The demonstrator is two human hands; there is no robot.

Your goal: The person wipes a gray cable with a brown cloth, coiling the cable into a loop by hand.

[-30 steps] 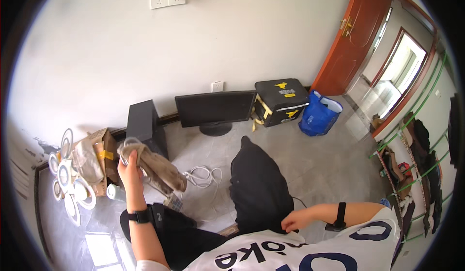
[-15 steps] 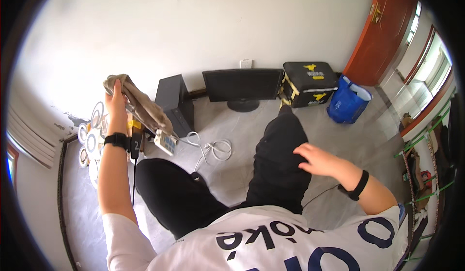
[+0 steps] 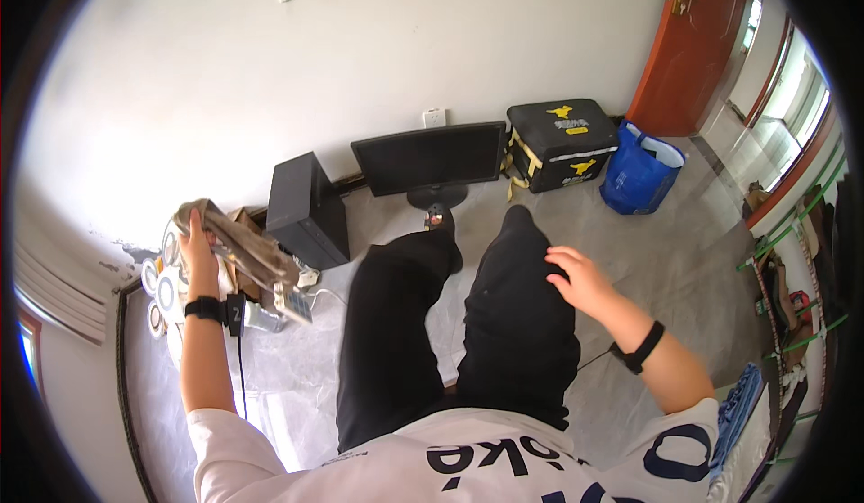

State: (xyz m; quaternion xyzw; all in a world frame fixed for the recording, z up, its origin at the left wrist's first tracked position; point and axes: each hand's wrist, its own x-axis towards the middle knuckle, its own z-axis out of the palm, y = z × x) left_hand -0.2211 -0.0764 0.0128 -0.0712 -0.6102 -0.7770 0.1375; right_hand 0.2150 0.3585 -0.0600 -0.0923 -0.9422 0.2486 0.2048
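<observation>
My left hand (image 3: 195, 244), at the left, is closed on a folded greyish-brown cloth (image 3: 247, 244), which hangs out to the right. Just under the cloth's lower end a white power strip (image 3: 294, 305) shows; whether it touches the cloth I cannot tell. A black band with a small black device (image 3: 236, 314) and a cord is on my left wrist. My right hand (image 3: 580, 280) holds nothing. Its fingers are stretched and apart, close to my right leg (image 3: 517, 323).
Along the wall stand a black computer tower (image 3: 310, 215), a monitor (image 3: 430, 161), a black box-shaped bag (image 3: 562, 143) and a blue bag (image 3: 641, 172). White rolls (image 3: 164, 291) are piled at the left. A rack with green bars (image 3: 814, 341) is at the right, near an open red-brown door (image 3: 688, 53).
My left hand has come lower with the cloth. My left leg has swung forward and to the right, beside the right one. The right hand stays open by my right leg.
</observation>
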